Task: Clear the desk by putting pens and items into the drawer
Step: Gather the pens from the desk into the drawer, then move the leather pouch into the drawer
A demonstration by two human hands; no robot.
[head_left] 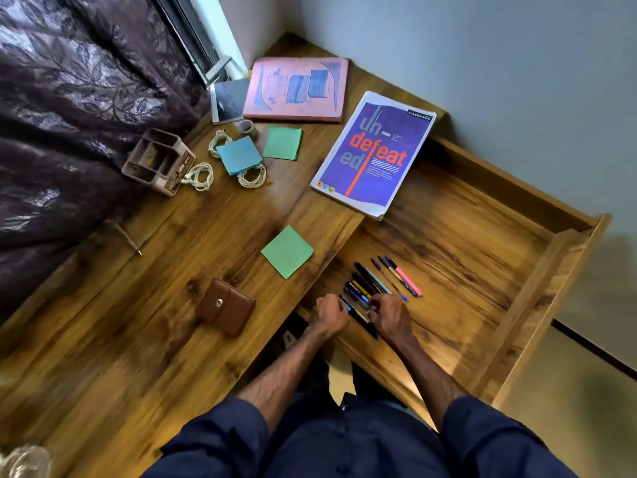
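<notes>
Partway through clearing up: settling a bundle of pens [379, 284] in the open drawer [465, 236], with left hand [329, 313] and right hand [389, 317], fingers curled round the near ends. Left on the tabletop [138, 322]: a stray pen [129, 239], wallet [225, 307], sticky notes [287, 251], notebook [374, 153], cables [251, 175].

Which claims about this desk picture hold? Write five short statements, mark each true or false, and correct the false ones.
1. The left hand and right hand are both at the pens in the open drawer. True.
2. The brown wallet lies in the drawer. False: the wallet lies on the desk top.
3. The purple notebook overhangs the drawer. True.
4. Every sticky-note pad is blue. False: there are two green pads and one blue pad.
5. A lone pen lies on the desk top near the curtain. True.
</notes>
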